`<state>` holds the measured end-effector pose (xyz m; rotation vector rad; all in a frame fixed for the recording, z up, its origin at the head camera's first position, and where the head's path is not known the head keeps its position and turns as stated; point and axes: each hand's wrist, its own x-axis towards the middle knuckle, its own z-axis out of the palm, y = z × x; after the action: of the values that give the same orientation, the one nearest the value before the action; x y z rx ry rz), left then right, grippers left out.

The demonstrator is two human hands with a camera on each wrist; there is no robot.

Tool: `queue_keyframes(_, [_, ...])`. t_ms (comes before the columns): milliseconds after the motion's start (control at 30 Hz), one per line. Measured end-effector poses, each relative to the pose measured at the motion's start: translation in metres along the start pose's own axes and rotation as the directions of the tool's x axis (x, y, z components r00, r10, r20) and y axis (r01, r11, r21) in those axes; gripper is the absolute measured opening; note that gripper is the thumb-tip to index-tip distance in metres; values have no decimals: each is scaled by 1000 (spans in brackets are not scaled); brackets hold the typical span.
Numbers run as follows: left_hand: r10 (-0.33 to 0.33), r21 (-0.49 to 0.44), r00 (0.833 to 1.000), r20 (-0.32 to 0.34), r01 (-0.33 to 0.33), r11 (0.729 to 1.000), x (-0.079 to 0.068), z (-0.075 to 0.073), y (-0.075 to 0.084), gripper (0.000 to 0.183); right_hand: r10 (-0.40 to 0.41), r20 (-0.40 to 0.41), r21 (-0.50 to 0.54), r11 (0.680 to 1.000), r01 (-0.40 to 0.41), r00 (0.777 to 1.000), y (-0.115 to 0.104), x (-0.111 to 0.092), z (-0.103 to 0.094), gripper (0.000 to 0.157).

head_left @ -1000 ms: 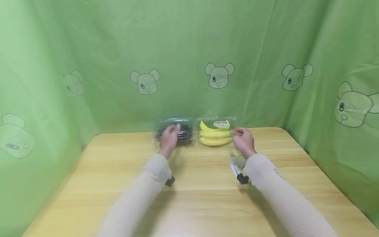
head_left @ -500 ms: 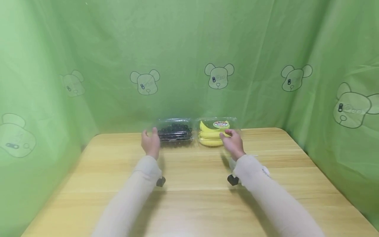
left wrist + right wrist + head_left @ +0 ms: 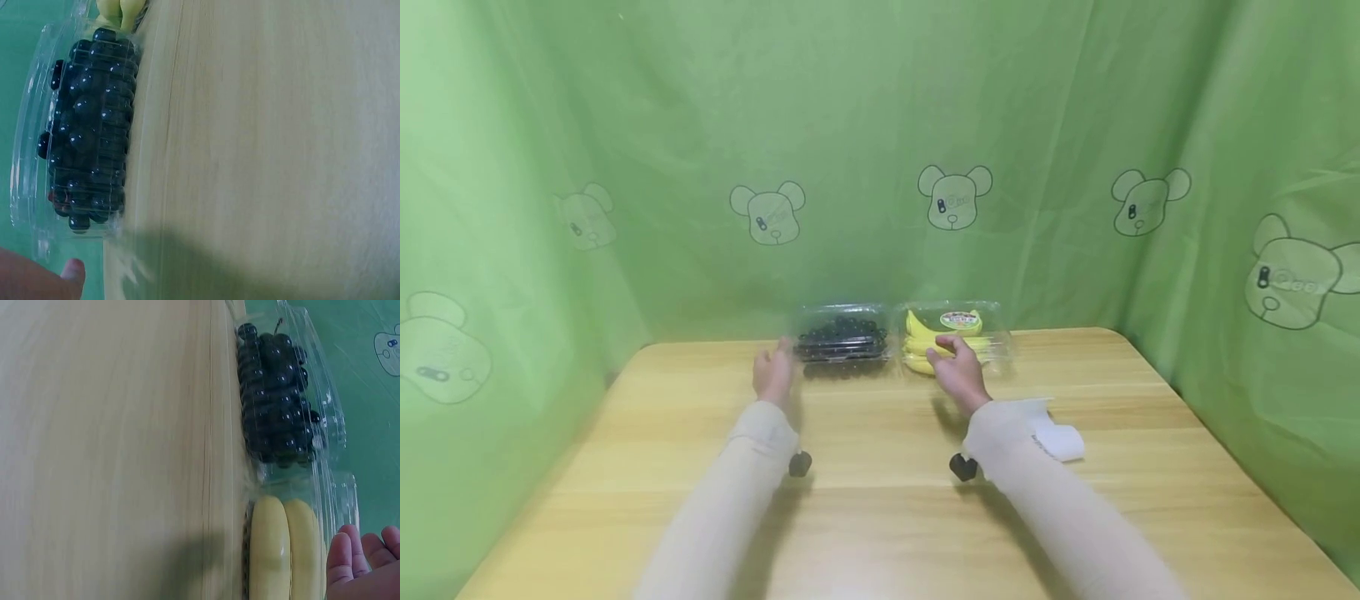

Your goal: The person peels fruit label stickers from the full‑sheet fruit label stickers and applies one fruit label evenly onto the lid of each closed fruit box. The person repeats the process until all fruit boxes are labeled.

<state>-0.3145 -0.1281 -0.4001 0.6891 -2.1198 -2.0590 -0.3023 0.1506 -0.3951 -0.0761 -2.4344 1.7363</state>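
Two clear plastic boxes stand side by side at the table's far edge. Dark grapes (image 3: 842, 340) fill the left box (image 3: 31, 144); yellow bananas (image 3: 270, 550) lie in the right one (image 3: 997, 321), which bears a round label (image 3: 959, 320). My left hand (image 3: 772, 375) is at the outer left end of the grape box, its thumb tip (image 3: 74, 270) just off that end in the left wrist view. Nothing shows in its grasp. In front of the bananas is my right hand (image 3: 960, 375), fingers relaxed and parted, overlapping the banana box in the head view and holding nothing.
A white roll of paper (image 3: 1063, 442) lies beside my right forearm, partly hidden by the sleeve. Black wrist devices hang below both cuffs. Green curtain (image 3: 865, 100) surrounds the wooden table (image 3: 880, 525) at the back and sides.
My left hand has moved left from in front of the grapes to the box's outer end. My right hand has moved left across the bananas, uncovering the white roll. Both boxes stay put.
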Motion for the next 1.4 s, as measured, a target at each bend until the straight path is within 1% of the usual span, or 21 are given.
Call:
queue_keyframes(133, [2, 6, 999, 34, -2, 1000, 3, 0, -1, 71, -7, 29, 21, 1000, 6, 1000, -1, -1, 10, 41])
queue_keyframes(267, [2, -15, 995, 95, 0, 1000, 5, 2, -2, 70, -28, 87, 59, 998, 23, 996, -3, 1, 18, 42])
queue_keyframes(333, [3, -17, 994, 113, -1, 1000, 6, 3, -2, 68, -39, 115, 71, 997, 31, 993, -3, 1, 21, 43])
queue_keyframes(500, [11, -17, 992, 128, -9, 1000, 7, 3, -1, 56, -70, 145, 95, 994, 57, 987, -3, 3, 26, 41])
queue_keyframes(600, [-3, -34, 991, 136, 8, 999, 6, 1, 0, 51, -76, 157, 91, 994, 62, 985, -4, 2, 29, 40])
queue_keyframes(667, [-14, -53, 991, 135, 21, 998, 5, 0, 0, 51, -76, 169, 71, 995, 65, 983, -3, 1, 31, 41])
queue_keyframes(767, [-17, -44, 994, 104, 21, 999, 3, -2, 0, 53, -66, 177, 45, 997, 59, 982, -1, 0, 33, 40])
queue_keyframes(900, [-13, 14, 999, 45, 12, 1000, 4, -2, 0, 53, -50, 190, 46, 998, 42, 981, 3, -1, 36, 39])
queue_keyframes(1067, [-43, 59, 999, -33, 45, 997, 6, -1, -1, 50, -48, 204, 41, 998, 41, 978, 5, -4, 41, 41])
queue_keyframes(1133, [-53, 57, 996, -77, 57, 997, 6, -1, -1, 50, -50, 211, 31, 999, 44, 976, 5, -4, 44, 41])
queue_keyframes(1300, [-44, 53, 984, -174, 54, 997, 4, -2, -1, 50, -47, 217, 26, 999, 42, 975, 4, -6, 48, 41])
queue_keyframes(1400, [-36, 82, 972, -231, 56, 995, 5, -4, -2, 50, -44, 223, 30, 999, 38, 974, 3, -5, 50, 43])
